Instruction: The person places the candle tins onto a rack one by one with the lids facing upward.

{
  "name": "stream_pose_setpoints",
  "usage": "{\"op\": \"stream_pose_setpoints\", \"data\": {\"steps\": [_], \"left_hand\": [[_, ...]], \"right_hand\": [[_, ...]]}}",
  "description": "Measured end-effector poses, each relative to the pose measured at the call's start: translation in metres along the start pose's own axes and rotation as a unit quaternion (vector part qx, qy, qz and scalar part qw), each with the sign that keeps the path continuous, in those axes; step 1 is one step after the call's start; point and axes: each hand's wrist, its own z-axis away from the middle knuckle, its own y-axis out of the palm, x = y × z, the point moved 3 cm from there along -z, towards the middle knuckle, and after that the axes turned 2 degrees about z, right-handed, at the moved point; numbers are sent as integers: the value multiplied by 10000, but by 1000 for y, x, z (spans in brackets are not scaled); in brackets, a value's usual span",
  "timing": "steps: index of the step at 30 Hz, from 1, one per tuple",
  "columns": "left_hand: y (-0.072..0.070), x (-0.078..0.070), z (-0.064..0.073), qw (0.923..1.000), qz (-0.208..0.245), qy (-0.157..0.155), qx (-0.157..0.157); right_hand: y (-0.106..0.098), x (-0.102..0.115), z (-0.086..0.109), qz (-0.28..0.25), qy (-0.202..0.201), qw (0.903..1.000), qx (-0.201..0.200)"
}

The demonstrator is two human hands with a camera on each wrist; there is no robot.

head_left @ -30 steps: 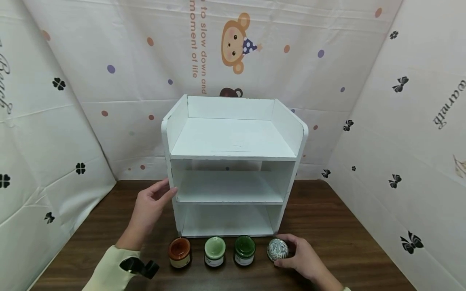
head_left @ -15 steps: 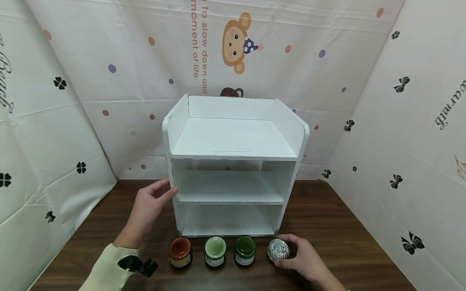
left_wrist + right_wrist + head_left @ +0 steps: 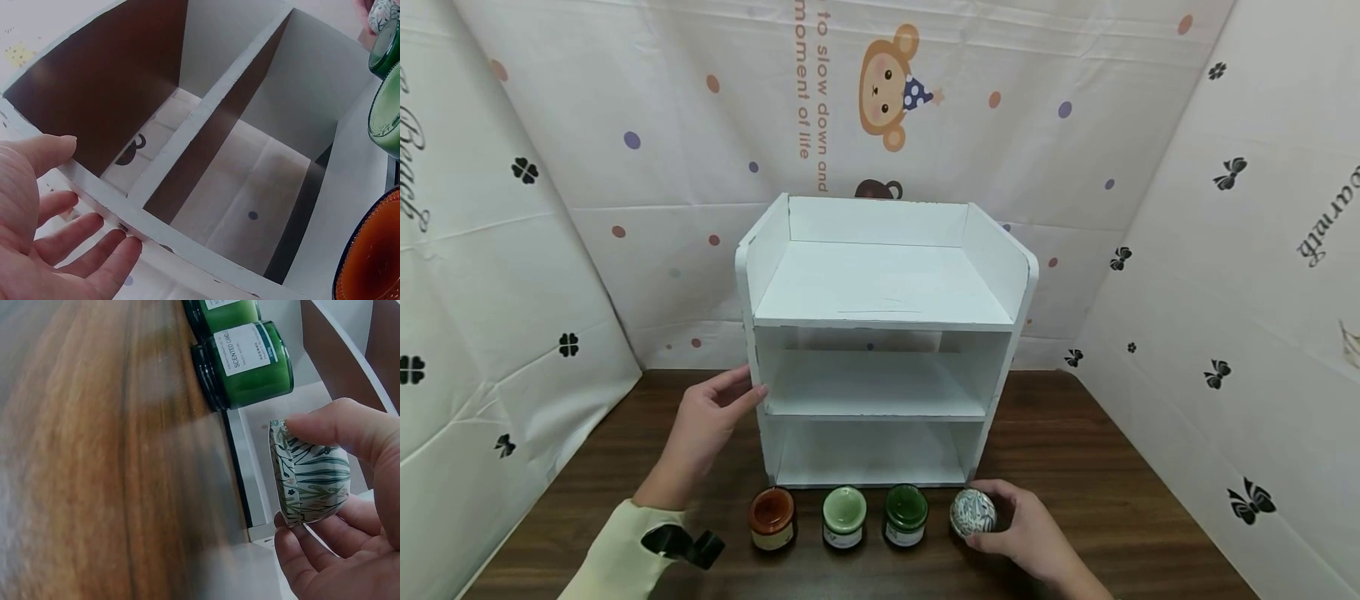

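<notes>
My right hand [image 3: 1022, 533] holds a small round tin with a green-and-white leaf pattern [image 3: 972, 512], thumb on one side and fingers on the other. The right wrist view shows the tin [image 3: 312, 472] from the side. To its left stand a dark green candle jar [image 3: 905, 515], a light green jar [image 3: 843, 517] and an amber jar [image 3: 771, 518]. My left hand [image 3: 707, 425] touches the left side panel of a white shelf unit [image 3: 880, 323]. In the left wrist view, the thumb lies by the panel's front edge and the loosely spread fingers lie along its outside.
The shelf unit stands on a dark wooden table [image 3: 1090, 475] behind the row of jars. It has a top tray and two open compartments. White printed cloth [image 3: 700, 125] hangs behind and on both sides. A black strap [image 3: 681, 546] circles the left sleeve.
</notes>
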Motion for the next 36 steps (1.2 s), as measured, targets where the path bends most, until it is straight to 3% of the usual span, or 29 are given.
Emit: {"op": "stream_pose_setpoints", "data": {"steps": [36], "left_hand": [[-2,-3,-1,9998,-151,-67,128]], "right_hand": [[-1,36,-2,-335,-464,9980,-268]]}}
